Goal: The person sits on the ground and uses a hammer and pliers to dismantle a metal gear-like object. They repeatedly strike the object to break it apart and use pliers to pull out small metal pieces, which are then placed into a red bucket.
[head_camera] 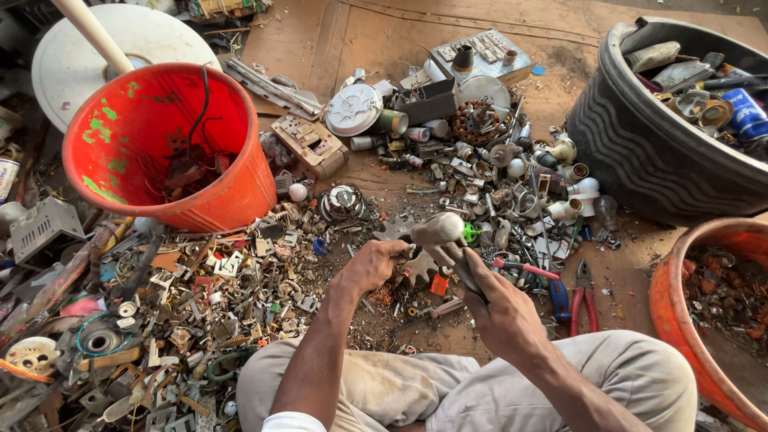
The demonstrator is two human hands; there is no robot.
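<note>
Amid a floor strewn with scrap metal and electrical parts, a seated person works over a heap of salvage. The right hand has its fingers wrapped tight round the handle of a hammer, whose grey metal head sits just above and beyond the knuckles. The left hand is curled shut on a small toothed metal piece, pinning it to the floor just beside the hammer's handle; what kind of part it is cannot be told from this view.

Just to the right of the right hand's fingers lie red-handled pliers and a red-handled screwdriver. Beyond both sets of fingers spreads a pile of lamp sockets and small fittings. Well up and to the left of the left fingers stands a red plastic bucket holding wires and dark scraps, with a white disc behind it. Far to the right of the fingers sit a black tub loaded with cans and metal, and an orange basin of coppery bits near the person's knee.
</note>
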